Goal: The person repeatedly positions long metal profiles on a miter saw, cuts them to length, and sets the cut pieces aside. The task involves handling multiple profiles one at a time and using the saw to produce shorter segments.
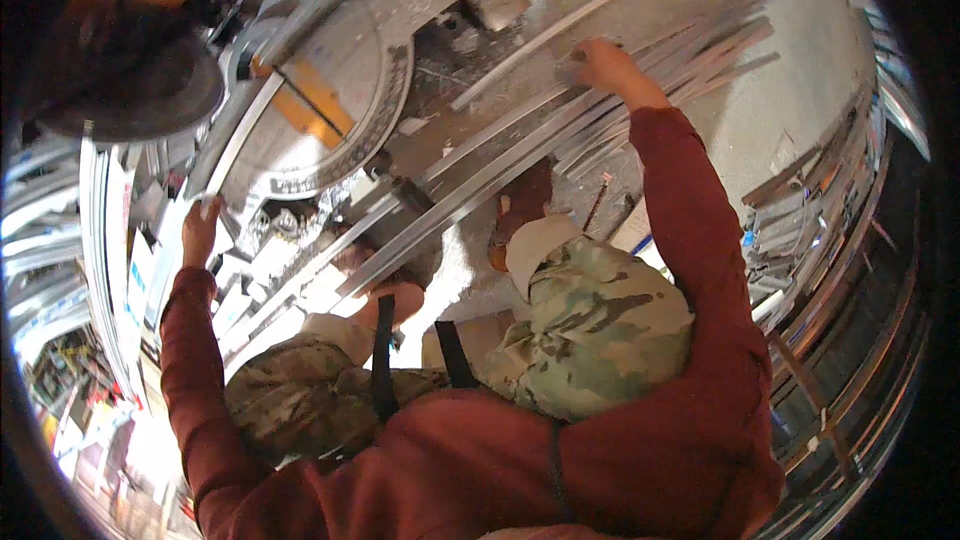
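On the left, my left hand (199,232) is closed round the near end of a thin light metal strip (240,136). That strip runs up to the round grey saw table (362,90), beside its yellow insert (318,108). At the upper right, my right hand (608,70) is stretched out over a bundle of long metal strips (660,58). Its fingers are bent together at a small greyish thing that is too blurred to name. Long silver metal profiles (480,175) slant across the middle, below the right hand and above my knees.
A dark, rounded machine part (140,80) looms at the upper left. Stacked long profiles (105,240) fill the left side, with more lengths (830,190) along the right. Offcuts and scrap (290,220) litter the area by the saw table. My camouflage-clad knees (610,325) are close below the profiles.
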`<control>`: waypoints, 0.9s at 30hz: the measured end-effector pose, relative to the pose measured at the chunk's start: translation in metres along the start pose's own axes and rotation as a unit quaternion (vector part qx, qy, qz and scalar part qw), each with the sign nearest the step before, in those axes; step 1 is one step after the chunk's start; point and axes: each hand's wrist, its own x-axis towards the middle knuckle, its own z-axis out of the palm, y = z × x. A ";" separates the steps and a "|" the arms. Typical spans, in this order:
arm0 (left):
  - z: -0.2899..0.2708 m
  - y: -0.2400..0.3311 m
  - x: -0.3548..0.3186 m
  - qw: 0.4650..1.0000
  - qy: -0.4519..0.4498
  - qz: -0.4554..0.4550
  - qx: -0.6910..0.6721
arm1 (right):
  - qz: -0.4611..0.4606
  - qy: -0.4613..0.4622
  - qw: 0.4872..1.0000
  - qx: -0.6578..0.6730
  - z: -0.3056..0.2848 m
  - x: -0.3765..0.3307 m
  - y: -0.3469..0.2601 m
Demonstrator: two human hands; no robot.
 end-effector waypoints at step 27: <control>-0.002 0.013 0.003 0.994 -0.013 -0.005 -0.112 | -0.122 0.246 0.909 0.315 0.035 -0.059 -0.055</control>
